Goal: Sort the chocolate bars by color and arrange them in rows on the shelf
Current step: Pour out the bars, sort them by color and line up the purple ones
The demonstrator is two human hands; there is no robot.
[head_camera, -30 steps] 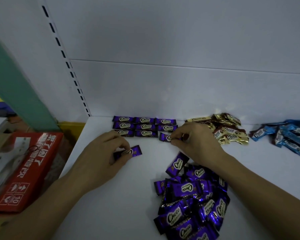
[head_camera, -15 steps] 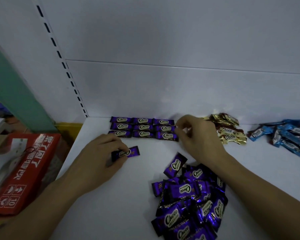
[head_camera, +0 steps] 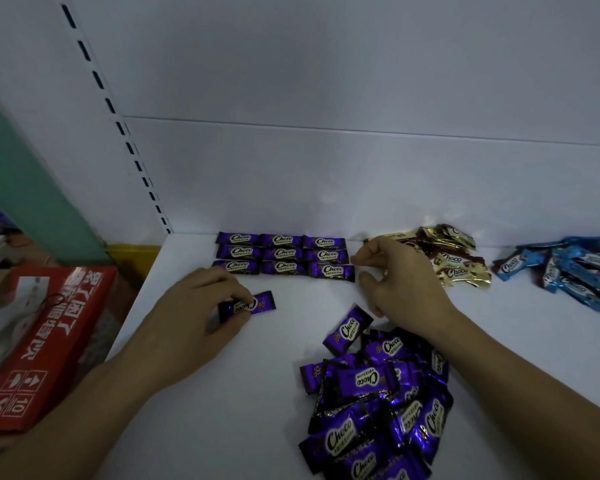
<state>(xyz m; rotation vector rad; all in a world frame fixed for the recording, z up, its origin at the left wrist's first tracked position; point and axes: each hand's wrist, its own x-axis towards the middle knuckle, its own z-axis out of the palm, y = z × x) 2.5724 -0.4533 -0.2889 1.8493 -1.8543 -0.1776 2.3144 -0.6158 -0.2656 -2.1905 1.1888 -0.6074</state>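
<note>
While left hand [head_camera: 201, 306] pinches one purple bar [head_camera: 258, 304] just on the near side of the three-row purple block [head_camera: 284, 254] on the shelf [head_camera: 222, 410] and right hand [head_camera: 399, 285] hovers loosely curled, empty, at its right end, judged step: starting row four, needing flush alignment under the left column.

Dim, bluish light throughout. At the back, a plain white back panel [head_camera: 361, 71], split by one thin horizontal seam [head_camera: 361, 128]. On its left, a white upright [head_camera: 118, 123] punched with a column of dark slots, slanting down to the rear left corner of the white shelf [head_camera: 239, 427]. Further left, a green panel [head_camera: 25, 188]. Beside and below the shelf's left edge, a red cardboard box [head_camera: 49, 341] printed with white characters and handling symbols; behind it, a yellow object [head_camera: 132, 258], too blurred to name.
</note>
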